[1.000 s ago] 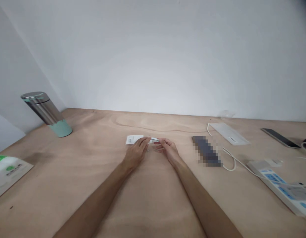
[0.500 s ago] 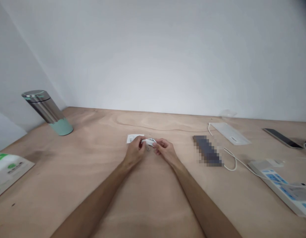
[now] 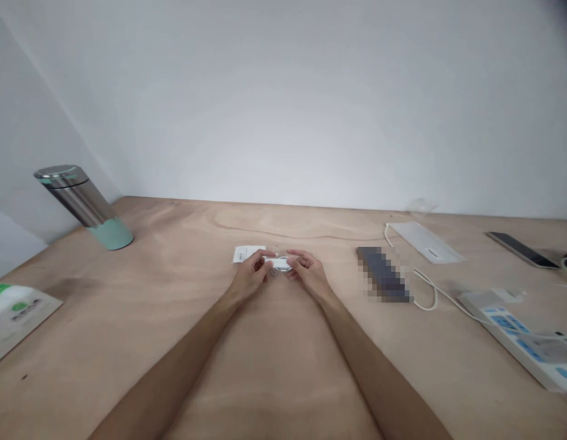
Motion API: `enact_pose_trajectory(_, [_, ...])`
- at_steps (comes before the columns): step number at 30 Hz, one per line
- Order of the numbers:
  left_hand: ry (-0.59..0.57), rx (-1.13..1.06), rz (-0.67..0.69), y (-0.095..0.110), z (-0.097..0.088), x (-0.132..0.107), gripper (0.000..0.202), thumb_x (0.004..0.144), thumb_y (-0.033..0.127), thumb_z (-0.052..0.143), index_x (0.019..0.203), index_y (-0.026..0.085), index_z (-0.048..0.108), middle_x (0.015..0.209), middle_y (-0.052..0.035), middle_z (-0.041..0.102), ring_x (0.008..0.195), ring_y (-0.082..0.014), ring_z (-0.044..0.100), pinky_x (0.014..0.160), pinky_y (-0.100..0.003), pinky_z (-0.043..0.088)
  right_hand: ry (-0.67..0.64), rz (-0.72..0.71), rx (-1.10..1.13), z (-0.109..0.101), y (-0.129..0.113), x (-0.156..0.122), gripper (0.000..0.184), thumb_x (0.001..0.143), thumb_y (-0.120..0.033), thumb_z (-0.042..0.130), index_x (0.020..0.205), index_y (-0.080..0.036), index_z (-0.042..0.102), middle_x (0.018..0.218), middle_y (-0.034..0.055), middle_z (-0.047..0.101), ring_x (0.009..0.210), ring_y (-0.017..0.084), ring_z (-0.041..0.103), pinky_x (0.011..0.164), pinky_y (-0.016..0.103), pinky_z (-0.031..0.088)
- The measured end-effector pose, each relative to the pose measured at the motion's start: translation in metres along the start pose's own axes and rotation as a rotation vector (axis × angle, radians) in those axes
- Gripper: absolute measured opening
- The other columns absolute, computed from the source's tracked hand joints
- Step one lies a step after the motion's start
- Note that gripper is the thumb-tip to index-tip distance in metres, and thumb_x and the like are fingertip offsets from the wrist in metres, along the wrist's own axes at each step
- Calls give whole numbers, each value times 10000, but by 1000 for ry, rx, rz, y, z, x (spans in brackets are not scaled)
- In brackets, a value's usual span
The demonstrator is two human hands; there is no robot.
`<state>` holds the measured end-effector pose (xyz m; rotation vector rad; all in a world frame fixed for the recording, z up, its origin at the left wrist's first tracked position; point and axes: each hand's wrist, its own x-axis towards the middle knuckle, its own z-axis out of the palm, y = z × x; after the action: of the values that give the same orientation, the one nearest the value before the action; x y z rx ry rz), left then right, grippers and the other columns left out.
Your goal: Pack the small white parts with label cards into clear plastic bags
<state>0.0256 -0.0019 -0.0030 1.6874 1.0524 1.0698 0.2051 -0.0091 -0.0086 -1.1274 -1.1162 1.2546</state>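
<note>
Stretching both bare forearms across a pale plywood table (image 3: 283,366), from the near edge toward its middle. Lying nearest, at the far left, a white packet with green print (image 3: 12,311); at the right, a white power strip with blue labels (image 3: 522,342), well apart from the arms. Pinching a small white oblong object (image 3: 279,263) at the table's middle, left hand (image 3: 250,276) closed on its left end, right hand (image 3: 311,274) closed on its right end. Too small to tell what the object is. Resting flat just behind the left hand, a white paper card (image 3: 245,252). Sitting right of the right hand, a dark blurred rectangular slab (image 3: 383,275), with a white cable (image 3: 425,296) curling beside it. Standing further back at left, a brushed steel tumbler with a mint green base (image 3: 84,205); at right, a flat white rectangular box (image 3: 423,241) and a black phone (image 3: 517,249), near the plain white wall (image 3: 283,91).
</note>
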Motion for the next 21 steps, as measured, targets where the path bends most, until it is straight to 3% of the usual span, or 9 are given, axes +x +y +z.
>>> enact_pose_trajectory(6, [-7, 68, 38, 1, 2, -1, 354, 883, 417, 485, 1100, 175, 625, 685, 10, 557, 556, -105, 505, 563, -234, 428, 16, 8, 52, -4, -6, -2, 380, 668, -388, 726, 998, -211, 660, 653, -14, 658, 511, 114, 555, 521, 229, 464])
enact_pose_trajectory(9, [9, 232, 134, 3, 4, -4, 404, 891, 359, 485, 1259, 200, 536, 993, -64, 624, 731, -139, 586, 656, -266, 492, 28, 5, 72, -5, -4, -1, 312, 664, -380, 726, 919, -203, 689, 654, -6, 659, 510, 111, 541, 508, 226, 447])
enact_pose_trajectory(11, [14, 439, 264, 4, 5, -7, 466, 881, 278, 503, 1342, 234, 452, 1248, -97, 539, 953, -182, 587, 779, -312, 509, 40, 9, 80, -5, -2, 1, 275, 657, -374, 727, 865, -195, 706, 622, -7, 645, 495, 107, 525, 494, 225, 433])
enact_pose_trajectory(13, [12, 650, 369, 5, 5, -10, 475, 883, 222, 492, 1354, 262, 436, 1348, -88, 474, 1118, -218, 529, 887, -365, 489, 53, 19, 80, -5, -1, 2, 264, 648, -377, 733, 832, -189, 717, 585, -13, 626, 476, 102, 506, 485, 226, 423])
enact_pose_trajectory(17, [53, 830, 440, 2, 5, -10, 378, 913, 248, 475, 1290, 268, 499, 1261, -69, 552, 1152, -225, 517, 916, -383, 487, 25, 34, 58, -4, -1, 2, 316, 639, -421, 749, 847, -185, 728, 613, -6, 643, 480, 99, 504, 490, 232, 426])
enact_pose_trajectory(21, [95, 726, 435, -1, 5, -8, 367, 911, 271, 489, 1277, 236, 491, 1192, -73, 597, 1083, -203, 565, 908, -353, 492, -28, 49, 7, -3, -3, 1, 383, 683, -505, 702, 892, -184, 727, 657, 14, 673, 477, 100, 513, 491, 232, 432])
